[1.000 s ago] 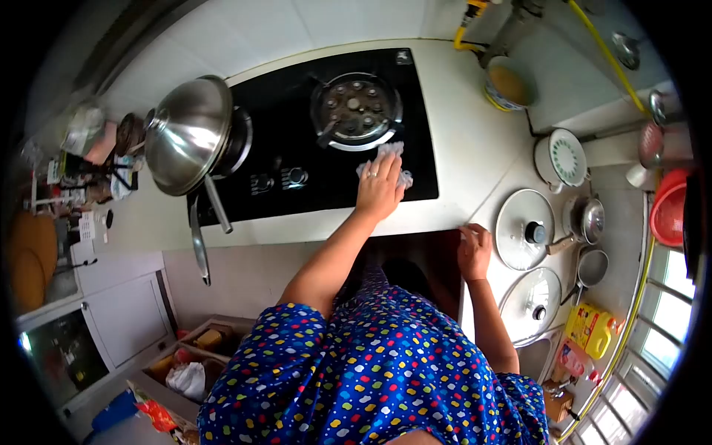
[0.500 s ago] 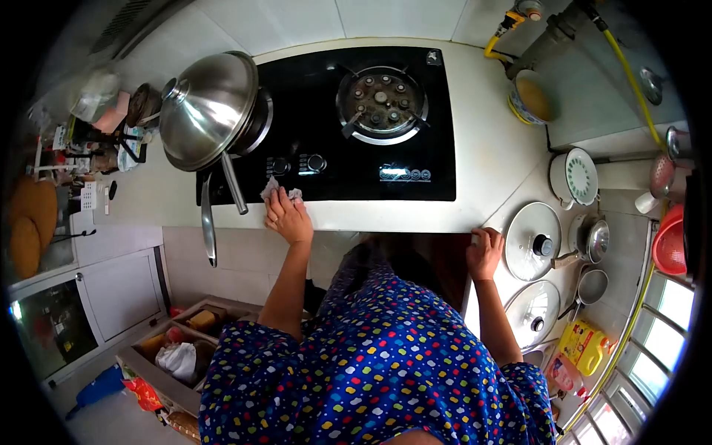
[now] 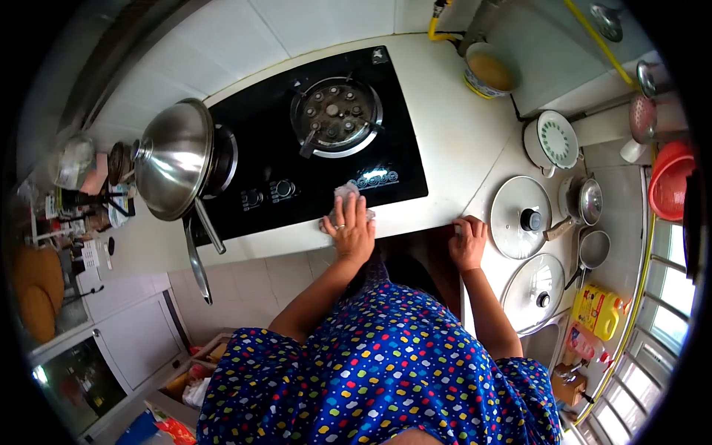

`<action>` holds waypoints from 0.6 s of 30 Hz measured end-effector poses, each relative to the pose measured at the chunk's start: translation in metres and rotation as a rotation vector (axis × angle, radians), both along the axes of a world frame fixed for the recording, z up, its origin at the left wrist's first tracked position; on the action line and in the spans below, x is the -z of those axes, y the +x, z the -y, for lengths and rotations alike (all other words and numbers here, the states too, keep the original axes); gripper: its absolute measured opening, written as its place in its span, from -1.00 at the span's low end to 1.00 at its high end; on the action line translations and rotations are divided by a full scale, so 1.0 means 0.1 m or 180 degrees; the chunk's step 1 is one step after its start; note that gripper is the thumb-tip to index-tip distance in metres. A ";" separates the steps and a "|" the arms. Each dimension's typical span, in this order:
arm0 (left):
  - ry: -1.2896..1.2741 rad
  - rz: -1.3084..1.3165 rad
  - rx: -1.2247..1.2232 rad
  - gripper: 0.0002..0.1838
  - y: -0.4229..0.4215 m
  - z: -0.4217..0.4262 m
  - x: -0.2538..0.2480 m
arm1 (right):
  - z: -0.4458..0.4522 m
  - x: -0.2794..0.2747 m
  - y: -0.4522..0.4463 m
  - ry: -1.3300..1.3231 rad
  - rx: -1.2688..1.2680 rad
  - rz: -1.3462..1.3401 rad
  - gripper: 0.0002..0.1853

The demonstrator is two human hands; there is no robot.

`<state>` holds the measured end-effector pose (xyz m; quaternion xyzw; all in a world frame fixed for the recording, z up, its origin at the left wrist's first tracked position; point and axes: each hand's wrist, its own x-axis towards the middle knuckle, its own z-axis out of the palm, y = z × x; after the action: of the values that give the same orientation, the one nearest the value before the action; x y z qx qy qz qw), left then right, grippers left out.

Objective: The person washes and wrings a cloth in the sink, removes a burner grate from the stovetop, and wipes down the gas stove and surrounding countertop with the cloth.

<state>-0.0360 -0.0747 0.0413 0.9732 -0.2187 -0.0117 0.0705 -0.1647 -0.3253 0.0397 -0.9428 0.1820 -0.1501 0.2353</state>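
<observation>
My left hand (image 3: 351,234) presses a crumpled greyish cloth (image 3: 345,191) onto the front edge of the black glass gas stove (image 3: 278,148), with its fingers stretched over it. Parts of the cloth stick out past the fingertips and at both sides of the hand. My right hand (image 3: 467,243) has its fingers bent over the edge of the white counter (image 3: 456,148), right of the stove. Left of my left hand are the stove's control knobs (image 3: 282,189). A bare burner (image 3: 334,111) lies beyond it.
A lidded steel wok (image 3: 174,159) covers the left burner, its handle jutting over the front edge. Two glass lids (image 3: 521,217), a white enamel pot (image 3: 555,141), small saucepans (image 3: 593,248) and a bowl (image 3: 489,72) stand on the right. A drawer (image 3: 167,400) is open below left.
My left hand has slid right along the stove's front edge with the cloth, from beside the knobs to below the printed marking. My right hand stays at the counter edge. The view has turned.
</observation>
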 end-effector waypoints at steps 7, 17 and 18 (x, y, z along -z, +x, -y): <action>-0.0040 -0.0323 0.0264 -0.18 0.02 0.71 -0.07 | -0.04 -0.01 0.00 0.0071 0.0162 0.0056 -0.60; -0.0446 -0.0065 0.1092 -0.27 0.47 1.39 -0.11 | -0.04 0.03 -0.02 0.0070 0.0229 0.0102 -0.58; -0.0451 -0.0049 0.1129 -0.27 0.50 1.45 -0.06 | -0.03 0.02 -0.01 0.0041 0.0205 0.0134 -0.59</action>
<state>0.0141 -0.2195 0.0471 0.9119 -0.3865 -0.0159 0.1374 -0.1653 -0.3219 0.0376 -0.9316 0.2083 -0.1762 0.2401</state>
